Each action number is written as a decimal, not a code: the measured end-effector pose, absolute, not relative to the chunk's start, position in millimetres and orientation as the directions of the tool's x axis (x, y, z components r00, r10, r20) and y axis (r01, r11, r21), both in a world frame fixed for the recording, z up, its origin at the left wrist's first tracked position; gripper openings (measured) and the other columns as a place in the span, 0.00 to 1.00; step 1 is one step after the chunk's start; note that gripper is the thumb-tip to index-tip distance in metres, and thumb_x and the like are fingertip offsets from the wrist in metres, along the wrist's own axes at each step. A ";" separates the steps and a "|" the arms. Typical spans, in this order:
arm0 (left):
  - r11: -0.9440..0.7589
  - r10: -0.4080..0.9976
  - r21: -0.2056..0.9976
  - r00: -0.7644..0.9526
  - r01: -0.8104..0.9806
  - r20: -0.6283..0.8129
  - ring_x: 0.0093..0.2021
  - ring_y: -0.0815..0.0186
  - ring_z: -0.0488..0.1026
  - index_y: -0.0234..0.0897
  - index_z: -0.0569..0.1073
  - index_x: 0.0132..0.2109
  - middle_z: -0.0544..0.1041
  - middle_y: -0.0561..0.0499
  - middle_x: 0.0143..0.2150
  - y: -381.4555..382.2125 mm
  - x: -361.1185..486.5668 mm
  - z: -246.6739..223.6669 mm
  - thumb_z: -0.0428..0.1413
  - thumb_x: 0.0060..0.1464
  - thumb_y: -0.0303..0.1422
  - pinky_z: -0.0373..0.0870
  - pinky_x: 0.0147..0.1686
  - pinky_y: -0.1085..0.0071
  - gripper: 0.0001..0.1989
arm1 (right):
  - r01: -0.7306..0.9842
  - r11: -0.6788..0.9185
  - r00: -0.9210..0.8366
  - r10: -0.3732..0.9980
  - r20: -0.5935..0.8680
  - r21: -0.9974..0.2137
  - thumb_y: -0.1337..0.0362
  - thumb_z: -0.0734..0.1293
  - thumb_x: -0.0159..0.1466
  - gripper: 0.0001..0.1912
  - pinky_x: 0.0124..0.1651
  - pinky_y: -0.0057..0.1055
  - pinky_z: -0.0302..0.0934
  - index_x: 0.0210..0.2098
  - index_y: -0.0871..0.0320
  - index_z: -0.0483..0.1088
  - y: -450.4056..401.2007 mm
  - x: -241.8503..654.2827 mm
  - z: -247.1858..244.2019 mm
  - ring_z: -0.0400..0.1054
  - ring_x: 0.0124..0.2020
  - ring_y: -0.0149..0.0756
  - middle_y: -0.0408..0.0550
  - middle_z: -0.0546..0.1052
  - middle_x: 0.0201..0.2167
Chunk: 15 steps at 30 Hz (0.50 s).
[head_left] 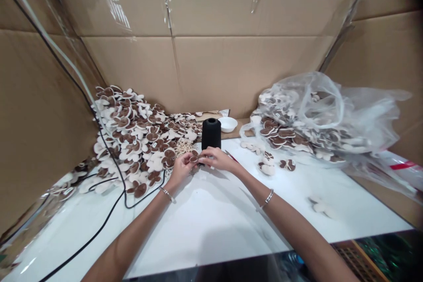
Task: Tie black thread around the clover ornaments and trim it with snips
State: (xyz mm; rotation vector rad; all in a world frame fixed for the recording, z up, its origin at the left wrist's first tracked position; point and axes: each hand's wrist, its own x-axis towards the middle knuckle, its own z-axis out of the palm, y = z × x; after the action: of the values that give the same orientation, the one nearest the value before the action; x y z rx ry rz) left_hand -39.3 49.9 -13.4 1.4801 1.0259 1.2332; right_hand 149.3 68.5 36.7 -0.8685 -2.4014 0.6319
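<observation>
My left hand (183, 167) is closed on the edge of a small brown fabric piece with a pale rim (194, 157). From the other side, the fingers of my right hand (214, 159) pinch the same piece, just in front of a black thread cone (211, 134). The fingers cover much of the piece, so its full shape is hidden. Left of my hands lies a large heap of brown and white petal-shaped fabric pieces (153, 134), with a bundle of pale short strips (185, 149) at its near side.
A white bowl (228, 124) stands behind the cone. At right, a clear plastic bag (330, 105) holds more fabric pieces, with a few loose ones (287, 165) before it. A black cable (124, 185) crosses the white table (185, 238) at left. Cardboard walls (231, 66) surround it.
</observation>
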 end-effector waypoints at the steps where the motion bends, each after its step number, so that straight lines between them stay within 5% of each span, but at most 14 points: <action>1: -0.346 0.930 0.925 0.190 0.160 0.315 0.27 0.68 0.69 0.35 0.71 0.31 0.71 0.53 0.25 53.7 -43.3 -10.5 0.57 0.51 0.31 0.64 0.29 0.73 0.04 | 0.432 0.695 -0.685 0.668 0.293 -0.574 0.62 0.62 0.68 0.11 0.38 0.27 0.56 0.38 0.60 0.75 70.7 151.1 37.2 0.65 0.34 0.34 0.46 0.74 0.29; 4: -0.579 0.812 0.713 0.364 0.396 0.457 0.34 0.64 0.70 0.35 0.73 0.33 0.75 0.50 0.32 66.8 -54.0 4.5 0.52 0.53 0.25 0.65 0.36 0.70 0.06 | 0.443 0.758 -0.745 0.608 0.273 -0.479 0.65 0.64 0.67 0.09 0.40 0.28 0.56 0.42 0.61 0.75 78.2 155.7 39.4 0.64 0.36 0.35 0.48 0.73 0.30; 6: -0.685 0.723 0.566 0.527 0.459 0.447 0.36 0.64 0.70 0.36 0.73 0.34 0.75 0.50 0.33 77.0 -57.7 17.4 0.50 0.53 0.23 0.64 0.39 0.70 0.08 | 0.465 0.804 -0.787 0.567 0.243 -0.370 0.66 0.63 0.67 0.10 0.41 0.29 0.55 0.42 0.61 0.76 82.6 157.3 42.0 0.62 0.37 0.36 0.49 0.73 0.30; 9: -0.850 0.527 0.193 0.769 0.491 0.363 0.35 0.64 0.70 0.35 0.73 0.36 0.75 0.49 0.33 92.5 -57.4 36.2 0.48 0.53 0.20 0.62 0.41 0.68 0.11 | 0.513 0.832 -0.815 0.549 0.185 -0.210 0.67 0.63 0.66 0.10 0.40 0.30 0.54 0.42 0.61 0.76 85.9 156.3 47.8 0.61 0.36 0.37 0.51 0.71 0.30; 12: -0.887 0.414 -0.100 0.871 0.452 0.263 0.31 0.65 0.69 0.35 0.72 0.35 0.74 0.49 0.32 101.6 -53.1 49.7 0.47 0.56 0.20 0.60 0.40 0.67 0.11 | 0.565 0.820 -0.807 0.572 0.146 -0.090 0.67 0.64 0.65 0.10 0.41 0.31 0.55 0.40 0.64 0.77 85.0 152.5 54.0 0.61 0.36 0.39 0.54 0.70 0.32; 15: -0.854 0.423 -0.226 0.878 0.469 0.224 0.29 0.65 0.69 0.35 0.71 0.33 0.75 0.49 0.31 98.7 -46.5 56.2 0.49 0.57 0.22 0.58 0.38 0.66 0.09 | 0.607 0.793 -0.786 0.607 0.115 -0.039 0.67 0.64 0.66 0.11 0.42 0.32 0.56 0.41 0.64 0.77 82.4 148.3 55.6 0.63 0.37 0.40 0.57 0.72 0.33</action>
State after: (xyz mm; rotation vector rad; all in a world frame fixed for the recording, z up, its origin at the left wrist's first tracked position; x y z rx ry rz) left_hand -46.5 98.7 56.2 3.3101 0.8028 0.2872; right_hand 148.3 82.4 55.6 -0.9725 -2.8591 0.0002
